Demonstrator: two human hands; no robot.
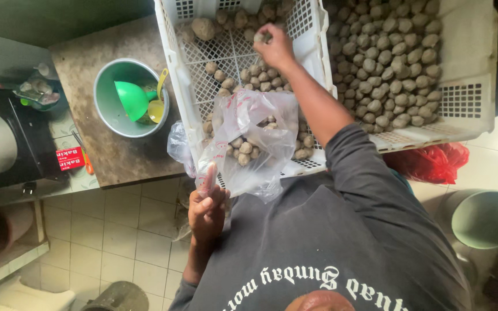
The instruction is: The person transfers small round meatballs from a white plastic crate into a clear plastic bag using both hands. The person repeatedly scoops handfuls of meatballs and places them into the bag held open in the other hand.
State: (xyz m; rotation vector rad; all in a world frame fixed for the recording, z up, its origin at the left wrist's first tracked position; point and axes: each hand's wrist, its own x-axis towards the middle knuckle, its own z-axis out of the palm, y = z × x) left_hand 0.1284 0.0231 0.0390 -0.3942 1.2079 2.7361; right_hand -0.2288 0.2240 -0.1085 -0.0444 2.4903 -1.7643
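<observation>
Nearest you, your left hand point(207, 210) pinches the rim of the clear plastic bag point(249, 141), holding it open over the near edge of the white crate point(183, 86); a modest heap of brown balls point(243, 148) already sits inside. Farther in, your right hand point(273, 47) is clenched on one or two more, and plenty lie in both crates, so I judge the bagging far from finished.

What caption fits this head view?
Left hand holds clear bag; right hand picks meatballs from white crate.
</observation>
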